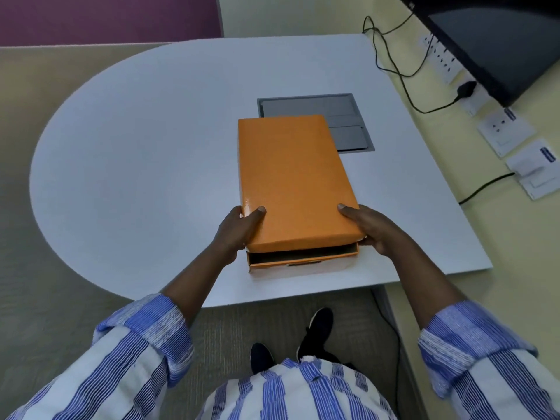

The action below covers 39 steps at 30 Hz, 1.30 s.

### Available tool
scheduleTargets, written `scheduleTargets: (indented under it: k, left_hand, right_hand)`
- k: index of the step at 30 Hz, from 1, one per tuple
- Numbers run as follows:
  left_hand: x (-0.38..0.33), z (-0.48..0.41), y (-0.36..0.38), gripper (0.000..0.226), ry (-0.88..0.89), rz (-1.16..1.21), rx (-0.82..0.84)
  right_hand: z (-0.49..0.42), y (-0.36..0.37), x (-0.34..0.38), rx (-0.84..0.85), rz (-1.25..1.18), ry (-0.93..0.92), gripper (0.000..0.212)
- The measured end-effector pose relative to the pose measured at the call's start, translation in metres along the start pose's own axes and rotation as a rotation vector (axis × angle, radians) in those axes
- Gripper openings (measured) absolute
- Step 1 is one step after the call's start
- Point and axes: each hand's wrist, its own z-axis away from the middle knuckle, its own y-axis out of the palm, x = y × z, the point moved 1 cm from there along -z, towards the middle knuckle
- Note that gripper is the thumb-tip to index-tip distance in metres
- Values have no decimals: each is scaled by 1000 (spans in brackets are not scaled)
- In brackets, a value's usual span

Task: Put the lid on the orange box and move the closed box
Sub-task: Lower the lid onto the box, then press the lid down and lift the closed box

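An orange lid [291, 177] lies over the orange box [300, 262] near the front edge of the white table [145, 147]. The lid's near end sits raised, so a dark gap shows the box's inside below it. My left hand [239, 231] grips the lid's near left corner, thumb on top. At the near right corner my right hand [372, 228] holds the lid the same way. Most of the box is hidden under the lid.
A grey cable hatch [351, 128] is set into the table just behind the box. To the right runs a yellow surface with wall sockets [506, 131], black cables [403, 74] and a dark monitor [497, 40]. My shoes [315, 331] stand on carpet below the table edge.
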Motion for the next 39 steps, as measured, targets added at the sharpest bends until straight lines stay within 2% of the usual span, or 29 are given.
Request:
scheduleTargets:
  k: [7,9,11,16,21,29,33,37,39]
  left_hand:
    - [17,13,-2,95,-77,-53,125]
    - [17,16,-5,109,-123,-66,193]
    - [19,17,-8,113,-180,-101,277]
    - [23,19,-10,99,-198,-153,363]
    - [28,17,-7,78,-146,-188,357]
    - [38,20,-4,91,-55,-294,303]
    - [30,18,-3,101,29,-341,264]
    - [3,13,1,116,181,-377,82]
    - [-11,9,7,119,300,-544,-53]
  right_hand:
    - [12,2,-18,18,4,24,78]
    - [13,0,-20,24,29,28,80]
    - [15,-2,-21,59,74,46,82]
    - [19,-9,-24,184,188,72,89]
    - [17,-7,-28,171,276,73,99]
    - [12,1,-36,124,382,103,101]
    - [10,-1,-32,149,424,34,109]
    - [-2,7,-18,-8,387,-116,121]
    - [-11,13,-8,-94,500,-242,121]
